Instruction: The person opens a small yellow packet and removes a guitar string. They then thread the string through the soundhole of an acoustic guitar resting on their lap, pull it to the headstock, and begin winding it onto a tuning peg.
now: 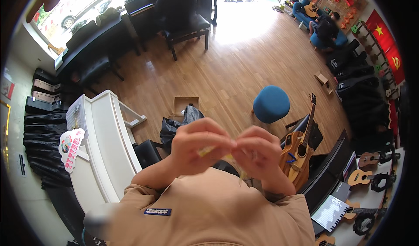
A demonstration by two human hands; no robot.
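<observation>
My left hand and my right hand are raised in front of my chest, fingertips pinched together and touching in the middle. Between the fingers shows a small, thin, partly clear piece with yellow on it, like a bit of packaging; blur hides its exact kind. Both hands seem to grip it. Just beyond my right forearm an acoustic guitar leans upright, a small blue object lying against its body near the strings.
A round blue stool stands ahead. Left are a white piano, an open cardboard box and a dark plastic bag. Ukuleles line the right side. One person sits far ahead, another at far right.
</observation>
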